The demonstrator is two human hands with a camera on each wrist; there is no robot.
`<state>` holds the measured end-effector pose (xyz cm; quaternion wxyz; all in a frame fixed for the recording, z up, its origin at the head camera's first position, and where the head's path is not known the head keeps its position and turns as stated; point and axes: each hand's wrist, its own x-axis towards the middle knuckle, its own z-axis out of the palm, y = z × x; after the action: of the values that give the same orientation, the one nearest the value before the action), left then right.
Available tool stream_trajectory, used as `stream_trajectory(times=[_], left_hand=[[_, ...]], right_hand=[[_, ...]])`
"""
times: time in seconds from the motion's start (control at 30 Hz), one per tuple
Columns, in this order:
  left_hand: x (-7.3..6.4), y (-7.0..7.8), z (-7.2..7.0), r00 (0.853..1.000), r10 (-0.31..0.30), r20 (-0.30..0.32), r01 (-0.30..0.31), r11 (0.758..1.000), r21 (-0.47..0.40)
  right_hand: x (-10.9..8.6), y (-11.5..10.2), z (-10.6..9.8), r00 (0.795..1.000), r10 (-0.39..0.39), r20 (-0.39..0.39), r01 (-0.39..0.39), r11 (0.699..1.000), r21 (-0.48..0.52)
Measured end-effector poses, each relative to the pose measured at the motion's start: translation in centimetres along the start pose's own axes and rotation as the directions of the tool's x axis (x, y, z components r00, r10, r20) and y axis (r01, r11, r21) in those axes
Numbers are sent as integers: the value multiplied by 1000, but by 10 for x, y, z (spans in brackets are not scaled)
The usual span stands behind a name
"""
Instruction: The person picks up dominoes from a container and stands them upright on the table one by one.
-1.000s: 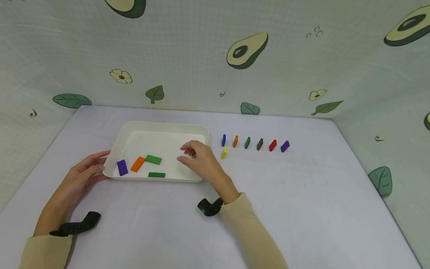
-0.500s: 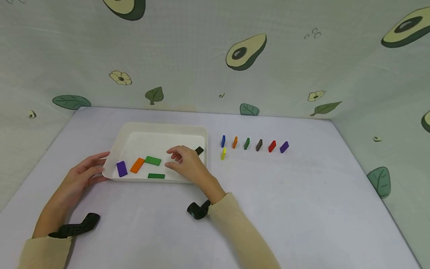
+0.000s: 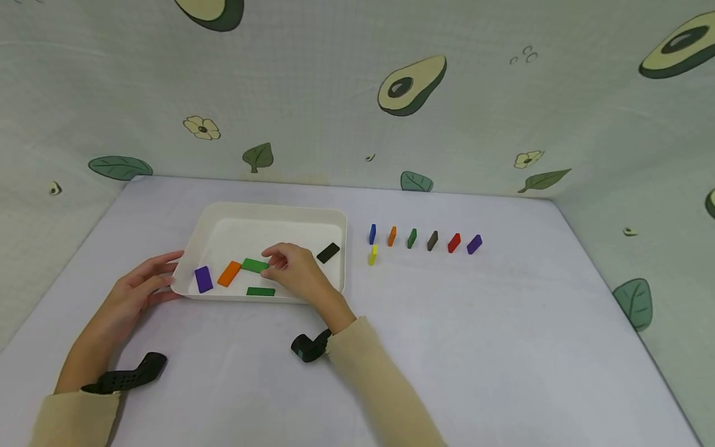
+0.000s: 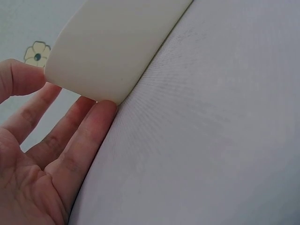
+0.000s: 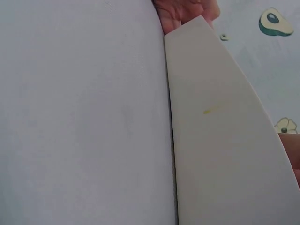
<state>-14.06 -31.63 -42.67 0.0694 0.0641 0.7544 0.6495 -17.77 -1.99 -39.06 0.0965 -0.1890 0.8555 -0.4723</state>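
A rectangular green block [image 3: 254, 266] lies flat, slightly angled, inside the shallow, white, round-cornered tray [image 3: 262, 233].

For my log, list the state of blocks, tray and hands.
Tray: holding blocks
Left hand: touching tray
Right hand: above tray, grip unclear
Purple tray block: flat
Orange tray block: flat
Far green tray block: flat
Near green tray block: pose unclear
Black tray block: flat
Blue block: standing
Yellow block: standing
Orange row block: standing
Green row block: standing
Brown block: standing
Red block: standing
Purple row block: standing
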Motion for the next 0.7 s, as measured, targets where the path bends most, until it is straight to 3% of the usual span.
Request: stream_trajectory(times=[0.37,0.7], left_hand=[[-1,0,0,1000,12,7,-12,1000,-26],[-1,1,0,1000,14,6,-13,999,-30]], right_hand=[[10,1,5,995,92,38,-89,992,-84],[17,-1,9,985,168,25,-164,979,-120]])
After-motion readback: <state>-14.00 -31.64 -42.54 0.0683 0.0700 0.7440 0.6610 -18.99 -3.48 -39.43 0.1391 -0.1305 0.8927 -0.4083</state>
